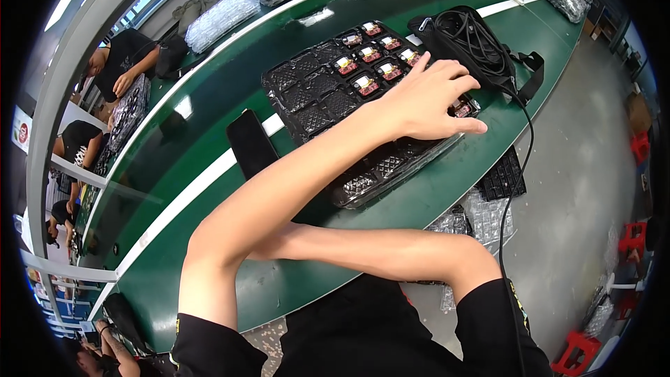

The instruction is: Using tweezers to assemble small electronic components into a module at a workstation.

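My left arm reaches far to the right over the black compartment tray [300,94]. My left hand [436,101] is open, fingers spread and palm down over the tray's right part. Whether its fingertips touch anything there is unclear. Small red parts with white and yellowish tops [366,84] sit in several compartments on the tray's far right side, one partly showing beside my fingers. Left-hand compartments show no parts. My right arm crosses beneath the left one. Only a bit of my right hand [276,244] shows; its fingers are hidden behind my left forearm.
A black phone [251,143] lies left of the tray on the green table [202,220]. Beyond the tray's right end is a black bag [467,45] with a coiled cable, which trails to the floor. Wrapped packages [223,21] line the far side. Other people work at left.
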### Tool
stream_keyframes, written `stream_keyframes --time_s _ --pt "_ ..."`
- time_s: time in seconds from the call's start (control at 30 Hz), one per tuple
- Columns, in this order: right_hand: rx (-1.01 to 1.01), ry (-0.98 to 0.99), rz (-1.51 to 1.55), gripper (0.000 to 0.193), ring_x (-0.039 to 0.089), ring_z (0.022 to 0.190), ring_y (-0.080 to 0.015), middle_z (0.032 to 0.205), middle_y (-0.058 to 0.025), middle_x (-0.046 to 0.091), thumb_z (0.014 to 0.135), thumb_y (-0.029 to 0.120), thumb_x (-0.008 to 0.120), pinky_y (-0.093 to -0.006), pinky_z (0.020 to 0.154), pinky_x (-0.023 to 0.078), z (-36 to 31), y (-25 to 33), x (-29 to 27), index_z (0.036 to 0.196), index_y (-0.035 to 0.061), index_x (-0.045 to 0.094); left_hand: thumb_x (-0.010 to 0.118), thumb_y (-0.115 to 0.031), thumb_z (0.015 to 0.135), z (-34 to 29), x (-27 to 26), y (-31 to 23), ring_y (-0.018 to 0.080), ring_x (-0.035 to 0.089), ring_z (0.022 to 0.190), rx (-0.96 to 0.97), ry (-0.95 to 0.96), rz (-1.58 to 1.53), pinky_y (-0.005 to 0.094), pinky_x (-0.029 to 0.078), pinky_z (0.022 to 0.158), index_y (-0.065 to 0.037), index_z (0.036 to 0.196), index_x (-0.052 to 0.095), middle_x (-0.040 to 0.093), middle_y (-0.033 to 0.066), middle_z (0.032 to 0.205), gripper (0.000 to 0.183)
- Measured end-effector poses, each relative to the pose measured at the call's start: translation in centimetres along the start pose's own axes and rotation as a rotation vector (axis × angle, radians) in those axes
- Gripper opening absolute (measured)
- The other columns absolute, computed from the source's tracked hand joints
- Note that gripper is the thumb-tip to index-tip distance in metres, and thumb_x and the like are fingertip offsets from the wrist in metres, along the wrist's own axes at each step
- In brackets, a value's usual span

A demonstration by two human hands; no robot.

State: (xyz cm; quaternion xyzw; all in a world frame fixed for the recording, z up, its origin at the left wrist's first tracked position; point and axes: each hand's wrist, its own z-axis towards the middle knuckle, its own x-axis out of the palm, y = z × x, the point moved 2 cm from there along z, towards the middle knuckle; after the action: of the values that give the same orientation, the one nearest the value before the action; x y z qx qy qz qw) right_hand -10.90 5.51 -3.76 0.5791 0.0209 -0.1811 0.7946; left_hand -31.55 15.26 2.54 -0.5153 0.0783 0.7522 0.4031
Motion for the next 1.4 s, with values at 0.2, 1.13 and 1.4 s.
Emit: stream_keyframes --time_s 0.2,1.13,1.4 --pt "-0.049 -0.113 -0.094 0.012 0.073 0.095 -0.0429 0.097 -0.0209 0.076 0.089 0.008 0.071 -0.0538 0.085 0.058 0.5 0.2 0.3 0.097 -0.0007 0.071 0.065 -0.049 0.11 -3.9 -8.0 6.0 0.0364 0.058 0.143 -0.152 -0.122 0.217 0.0481 0.043 0.122 -0.004 0.143 0.069 0.067 0.0181 0.147 0.056" --pt "-0.05 -0.02 -0.292 0.017 0.076 0.077 -0.0378 0.084 -0.0168 0.076 0.091 0.015 0.076 -0.0466 0.072 0.061 0.2 0.3 0.2 0.096 -0.0001 0.084 0.055 -0.043 0.112 -28.8 -19.6 11.7 0.0398 0.07 0.122 -0.882 -0.329 0.207 0.0497 0.055 0.106 -0.006 0.125 0.076 0.076 0.017 0.126 0.044" --pt "-0.004 -0.023 -0.299 0.015 0.069 0.062 -0.0265 0.078 -0.0136 0.075 0.09 0.011 0.081 -0.0377 0.059 0.053 0.8 0.9 0.8 0.1 -0.0003 0.085 0.062 -0.039 0.108 -62.2 -29.3 8.1 0.036 0.065 0.133 -1.359 -0.117 0.94 0.0538 0.054 0.11 -0.012 0.128 0.075 0.072 0.0128 0.134 0.036"
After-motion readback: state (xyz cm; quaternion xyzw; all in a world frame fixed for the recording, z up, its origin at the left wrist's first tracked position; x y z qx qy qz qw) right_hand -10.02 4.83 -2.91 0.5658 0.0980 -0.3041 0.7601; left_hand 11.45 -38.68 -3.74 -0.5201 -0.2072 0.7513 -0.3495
